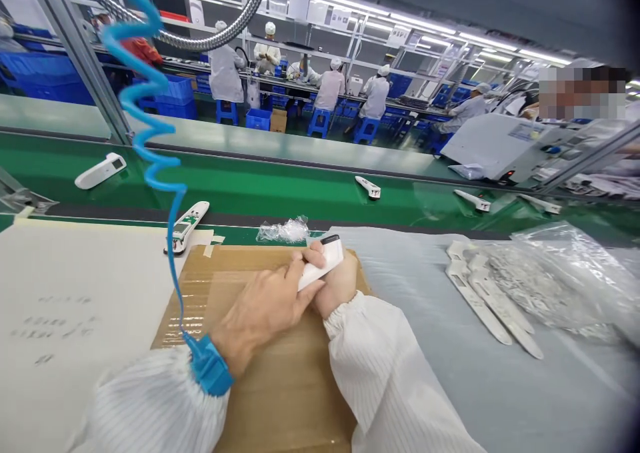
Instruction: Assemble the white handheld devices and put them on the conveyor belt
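Both hands meet over a sheet of brown cardboard (290, 380) and grip one white handheld thermometer (324, 264) with a dark tip. My left hand (260, 310) has its fingers and thumb closed along the near side. Behind it, my right hand (343, 283) is wrapped round the thermometer, its fingers partly hidden. A blue wrist strap (213, 368) with a coiled blue cord (153, 140) circles my left wrist. Beyond the cardboard's upper left corner lies an open thermometer half (186, 228) showing a green circuit board.
White shell pieces (483, 300) lie on the right beside a clear plastic bag (560, 280) of small parts. Crumpled clear film (285, 230) sits past the cardboard. Several white devices rest on the green conveyor belt (280, 180). People work at benches beyond.
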`<action>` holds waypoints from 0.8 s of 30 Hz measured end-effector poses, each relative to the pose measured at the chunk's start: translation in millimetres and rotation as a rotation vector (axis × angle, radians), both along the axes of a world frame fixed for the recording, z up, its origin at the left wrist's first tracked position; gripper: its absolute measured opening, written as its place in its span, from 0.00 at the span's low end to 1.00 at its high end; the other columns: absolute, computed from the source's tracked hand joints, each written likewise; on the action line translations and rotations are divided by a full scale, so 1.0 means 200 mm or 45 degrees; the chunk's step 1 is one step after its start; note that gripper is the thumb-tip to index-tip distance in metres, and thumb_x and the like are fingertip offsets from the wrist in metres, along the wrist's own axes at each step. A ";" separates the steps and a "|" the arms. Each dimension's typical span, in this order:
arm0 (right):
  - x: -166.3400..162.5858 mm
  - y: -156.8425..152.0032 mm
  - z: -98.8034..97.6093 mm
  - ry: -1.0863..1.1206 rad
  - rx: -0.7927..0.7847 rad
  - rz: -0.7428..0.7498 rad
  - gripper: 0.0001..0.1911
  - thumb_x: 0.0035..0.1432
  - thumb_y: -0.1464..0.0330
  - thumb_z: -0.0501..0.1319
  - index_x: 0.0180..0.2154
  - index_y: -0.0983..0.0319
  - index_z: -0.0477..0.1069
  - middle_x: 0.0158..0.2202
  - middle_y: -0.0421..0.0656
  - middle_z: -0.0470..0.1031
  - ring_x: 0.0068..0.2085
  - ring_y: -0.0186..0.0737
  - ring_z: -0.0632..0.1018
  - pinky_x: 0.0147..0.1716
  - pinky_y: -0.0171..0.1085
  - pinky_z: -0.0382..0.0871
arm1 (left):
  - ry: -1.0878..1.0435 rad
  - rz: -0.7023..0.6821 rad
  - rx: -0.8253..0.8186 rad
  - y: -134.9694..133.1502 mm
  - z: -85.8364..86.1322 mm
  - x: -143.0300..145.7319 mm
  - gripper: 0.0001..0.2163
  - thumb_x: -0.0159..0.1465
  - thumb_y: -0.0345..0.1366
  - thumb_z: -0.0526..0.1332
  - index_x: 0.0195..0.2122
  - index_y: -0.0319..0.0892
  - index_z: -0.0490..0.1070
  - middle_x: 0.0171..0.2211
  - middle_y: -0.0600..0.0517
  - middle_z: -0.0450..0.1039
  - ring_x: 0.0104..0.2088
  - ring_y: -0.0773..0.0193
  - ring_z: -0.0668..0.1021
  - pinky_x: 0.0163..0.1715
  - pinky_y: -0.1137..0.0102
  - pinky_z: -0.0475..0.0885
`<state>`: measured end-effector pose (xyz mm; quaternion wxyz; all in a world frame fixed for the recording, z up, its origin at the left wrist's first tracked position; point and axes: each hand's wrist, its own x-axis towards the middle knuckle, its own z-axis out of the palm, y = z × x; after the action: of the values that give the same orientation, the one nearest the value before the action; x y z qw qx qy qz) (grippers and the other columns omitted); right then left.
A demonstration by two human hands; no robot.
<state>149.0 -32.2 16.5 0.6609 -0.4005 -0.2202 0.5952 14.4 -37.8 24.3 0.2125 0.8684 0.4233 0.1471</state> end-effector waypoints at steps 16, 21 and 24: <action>-0.15 -0.07 -0.03 0.065 0.076 0.275 0.13 0.57 0.56 0.64 0.37 0.58 0.74 0.42 0.44 0.79 0.53 0.47 0.75 0.56 0.48 0.71 | -0.429 0.184 0.406 0.02 0.02 -0.03 0.18 0.72 0.44 0.50 0.57 0.41 0.66 0.54 0.43 0.72 0.54 0.53 0.74 0.54 0.62 0.68; -0.11 -0.02 -0.05 -0.035 0.079 0.126 0.18 0.57 0.51 0.64 0.39 0.59 0.75 0.45 0.46 0.78 0.51 0.48 0.76 0.54 0.48 0.72 | -0.208 0.162 0.073 0.10 0.03 -0.12 0.19 0.69 0.46 0.54 0.59 0.48 0.64 0.51 0.48 0.75 0.49 0.49 0.77 0.46 0.60 0.71; -0.06 0.02 -0.07 -0.274 0.006 -0.100 0.20 0.53 0.51 0.67 0.40 0.59 0.76 0.47 0.45 0.77 0.45 0.43 0.78 0.49 0.43 0.74 | -0.105 0.288 -0.119 0.27 0.07 -0.24 0.17 0.67 0.49 0.56 0.52 0.46 0.70 0.42 0.48 0.78 0.41 0.52 0.80 0.40 0.63 0.72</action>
<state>137.7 -29.0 2.3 0.6571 -0.4690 -0.2754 0.5219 -33.4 16.6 38.9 0.2520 0.7975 0.5158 0.1858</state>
